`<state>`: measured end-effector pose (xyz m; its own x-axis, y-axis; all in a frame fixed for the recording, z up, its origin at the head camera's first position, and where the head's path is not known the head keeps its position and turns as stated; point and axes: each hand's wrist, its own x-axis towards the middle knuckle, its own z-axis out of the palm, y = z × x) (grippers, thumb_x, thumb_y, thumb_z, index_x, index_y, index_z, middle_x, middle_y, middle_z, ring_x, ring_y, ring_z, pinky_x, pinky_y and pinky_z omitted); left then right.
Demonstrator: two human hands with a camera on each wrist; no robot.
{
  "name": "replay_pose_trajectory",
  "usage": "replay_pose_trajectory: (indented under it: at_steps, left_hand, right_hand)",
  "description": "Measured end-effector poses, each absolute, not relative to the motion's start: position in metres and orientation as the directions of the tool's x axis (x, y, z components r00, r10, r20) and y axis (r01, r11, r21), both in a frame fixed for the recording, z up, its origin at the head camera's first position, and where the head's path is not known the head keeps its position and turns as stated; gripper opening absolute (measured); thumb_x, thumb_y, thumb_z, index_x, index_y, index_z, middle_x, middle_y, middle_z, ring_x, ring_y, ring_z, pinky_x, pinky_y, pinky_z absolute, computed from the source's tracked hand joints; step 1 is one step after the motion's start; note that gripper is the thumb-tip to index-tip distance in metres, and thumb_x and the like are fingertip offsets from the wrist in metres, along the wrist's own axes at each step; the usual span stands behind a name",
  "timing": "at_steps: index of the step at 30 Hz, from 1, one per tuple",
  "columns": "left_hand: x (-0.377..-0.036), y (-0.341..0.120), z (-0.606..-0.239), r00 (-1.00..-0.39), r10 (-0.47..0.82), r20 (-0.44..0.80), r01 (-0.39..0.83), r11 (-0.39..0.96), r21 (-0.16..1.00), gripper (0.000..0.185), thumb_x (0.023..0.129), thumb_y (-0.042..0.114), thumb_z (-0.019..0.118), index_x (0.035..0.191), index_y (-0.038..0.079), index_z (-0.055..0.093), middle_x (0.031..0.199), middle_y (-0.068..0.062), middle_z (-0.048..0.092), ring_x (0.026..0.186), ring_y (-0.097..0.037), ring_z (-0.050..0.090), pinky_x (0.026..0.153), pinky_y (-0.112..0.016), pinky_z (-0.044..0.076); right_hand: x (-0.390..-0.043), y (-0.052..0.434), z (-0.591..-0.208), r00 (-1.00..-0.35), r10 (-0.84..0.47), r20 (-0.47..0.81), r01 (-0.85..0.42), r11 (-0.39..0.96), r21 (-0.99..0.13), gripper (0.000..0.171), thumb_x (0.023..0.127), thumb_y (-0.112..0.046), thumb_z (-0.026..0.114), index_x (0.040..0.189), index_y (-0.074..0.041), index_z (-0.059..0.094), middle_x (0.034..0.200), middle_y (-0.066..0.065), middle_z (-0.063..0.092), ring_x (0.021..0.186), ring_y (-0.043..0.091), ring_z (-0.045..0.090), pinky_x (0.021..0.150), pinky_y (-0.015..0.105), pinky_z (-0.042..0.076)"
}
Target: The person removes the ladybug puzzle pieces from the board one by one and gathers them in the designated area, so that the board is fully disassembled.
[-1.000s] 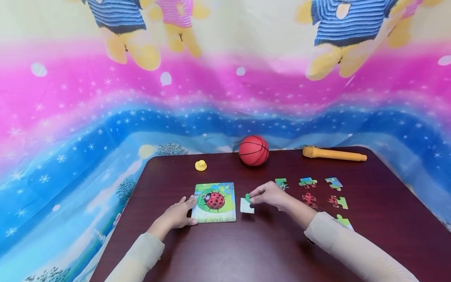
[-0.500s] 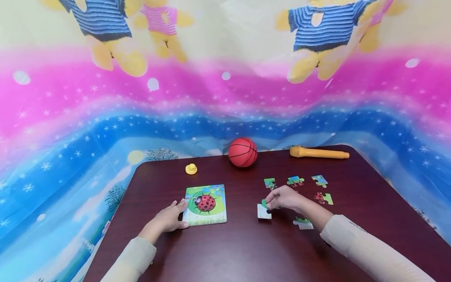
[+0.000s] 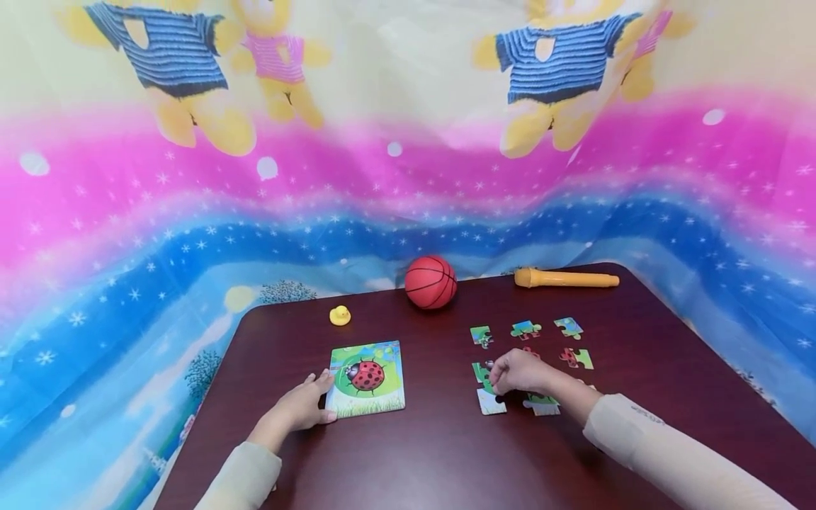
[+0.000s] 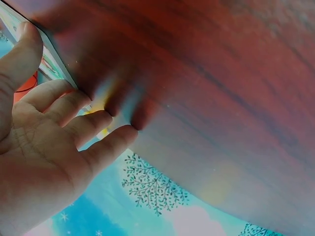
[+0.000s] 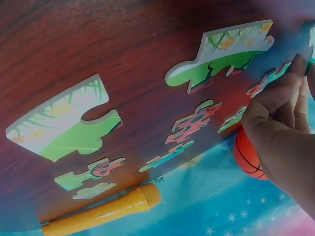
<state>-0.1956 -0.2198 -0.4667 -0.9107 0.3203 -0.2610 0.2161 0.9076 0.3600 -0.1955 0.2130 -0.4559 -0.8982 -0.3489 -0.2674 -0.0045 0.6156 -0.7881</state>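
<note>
1. A dark reddish-brown wooden table (image 3: 433,453) fills the lower middle of the head view, its far edge against a patterned cloth.
2. A ladybird puzzle board (image 3: 366,379) lies flat at centre-left.
3. A small yellow duck (image 3: 340,316) stands above the board, near the far edge.
4. A red ball (image 3: 431,282) sits at the middle of the far edge.
5. A yellow-orange toy microphone (image 3: 566,279) lies on its side at upper right.
6. Loose puzzle pieces (image 3: 524,329) are spread flat right of centre, in rough rows, apart from one another.
7. Two green-and-white grass pieces (image 3: 491,402) lie lowest in that group, side by side.
</note>
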Motion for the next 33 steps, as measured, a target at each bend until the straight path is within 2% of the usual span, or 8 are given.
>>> replay_pose_trajectory:
  at_steps: [5, 10, 15, 20, 29, 33]
  left_hand:
    - [-0.195, -0.219, -0.472, -0.912, 0.332, -0.242, 0.229, 0.9, 0.371, 0.073, 0.081, 0.026, 0.074, 0.142, 0.002, 0.04, 0.15, -0.017, 0.031, 0.138, -0.041, 0.023, 0.105, -0.054, 0.029]
    - [-0.196, -0.222, -0.472, -0.918, 0.325, -0.229, 0.23, 0.903, 0.362, 0.073, 0.08, 0.025, 0.074, 0.141, 0.002, 0.041, 0.149, -0.017, 0.033, 0.138, -0.041, 0.024, 0.105, -0.054, 0.03]
    - [-0.197, -0.225, -0.469, -0.919, 0.322, -0.228, 0.23, 0.906, 0.354, 0.074, 0.08, 0.026, 0.074, 0.142, 0.003, 0.041, 0.15, -0.016, 0.032, 0.138, -0.041, 0.024, 0.105, -0.054, 0.03]
    - [-0.197, -0.225, -0.468, -0.921, 0.318, -0.224, 0.225, 0.906, 0.36, 0.074, 0.08, 0.026, 0.074, 0.142, 0.003, 0.041, 0.15, -0.016, 0.032, 0.138, -0.041, 0.024, 0.105, -0.055, 0.03]
    - [-0.186, -0.223, -0.469, -0.926, 0.304, -0.224, 0.207, 0.904, 0.373, 0.074, 0.08, 0.026, 0.074, 0.142, 0.004, 0.041, 0.15, -0.015, 0.032, 0.138, -0.039, 0.024, 0.104, -0.057, 0.029]
    - [-0.183, -0.222, -0.467, -0.93, 0.293, -0.223, 0.197, 0.908, 0.37, 0.075, 0.08, 0.028, 0.074, 0.142, 0.005, 0.041, 0.151, -0.013, 0.032, 0.139, -0.038, 0.024, 0.103, -0.059, 0.029]
  right_hand:
    - [-0.193, 0.213, -0.456, -0.915, -0.301, -0.268, -0.002, 0.669, -0.743, 0.007, 0.074, -0.001, 0.073, 0.079, -0.003, 0.068, 0.069, 0.001, 0.063, 0.062, 0.015, 0.053, 0.057, 0.032, 0.045]
    - [-0.193, 0.207, -0.456, -0.922, -0.307, -0.235, -0.055, 0.705, -0.707, 0.007, 0.075, 0.0, 0.069, 0.075, -0.005, 0.064, 0.067, -0.001, 0.057, 0.058, 0.014, 0.047, 0.055, 0.03, 0.041]
    - [-0.194, 0.201, -0.457, -0.929, -0.304, -0.211, -0.098, 0.752, -0.652, 0.013, 0.075, -0.002, 0.067, 0.068, -0.01, 0.059, 0.061, -0.004, 0.049, 0.054, 0.012, 0.041, 0.054, 0.027, 0.035]
    - [-0.195, 0.196, -0.454, -0.926, -0.306, -0.219, -0.142, 0.823, -0.55, 0.023, 0.076, -0.006, 0.067, 0.059, -0.013, 0.053, 0.053, -0.005, 0.04, 0.05, 0.011, 0.036, 0.051, 0.027, 0.03]
    - [-0.193, 0.187, -0.446, -0.913, -0.28, -0.297, -0.165, 0.919, -0.358, 0.027, 0.071, -0.013, 0.07, 0.054, -0.016, 0.048, 0.05, -0.005, 0.038, 0.047, 0.011, 0.034, 0.048, 0.027, 0.024]
    - [-0.192, 0.185, -0.442, -0.906, -0.261, -0.334, -0.158, 0.939, -0.304, 0.026, 0.071, -0.016, 0.073, 0.057, -0.016, 0.051, 0.052, -0.004, 0.043, 0.049, 0.012, 0.039, 0.048, 0.027, 0.026]
